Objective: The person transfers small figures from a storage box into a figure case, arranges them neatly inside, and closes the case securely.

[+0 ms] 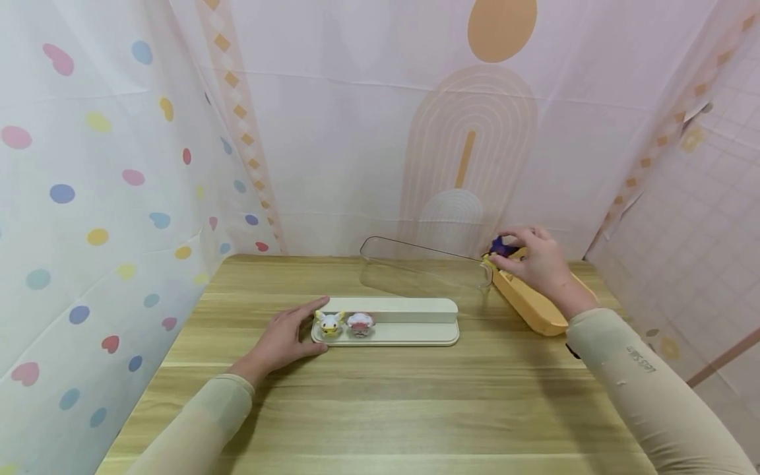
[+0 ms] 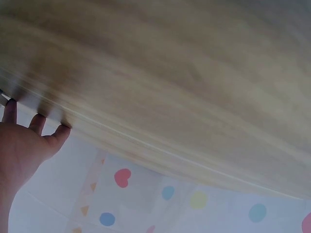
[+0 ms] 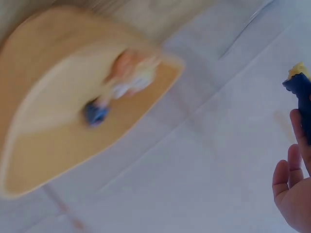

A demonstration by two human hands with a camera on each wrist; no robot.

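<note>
The left hand rests at the left end of a cream base, its fingers spread from the thumb: the thumb touches the front corner and a finger reaches the back corner. On the base's lower ledge, toward that hand, stand 2 small figures side by side: a white-and-yellow figure with pointed ears, and a pink-and-white figure. The ledge runs in front of a raised step.

The right hand has its thumb and fingers pinching a dark blue figure with yellow on it (its details are too small to make out). That figure is in the air near the far end of an orange-yellow tray, apart from the tray in the right wrist view. Inside the tray, blurred in that view, lie an orange-and-white shape and a smaller blue shape.

Behind the base is a long transparent cover with rounded corners; its right end comes close to the right hand. Everything rests on a wood-grained bench. Behind it hangs a pale curtain with arches, and at the left a white curtain with coloured dots and hearts. Both arms wear pale sleeves.
</note>
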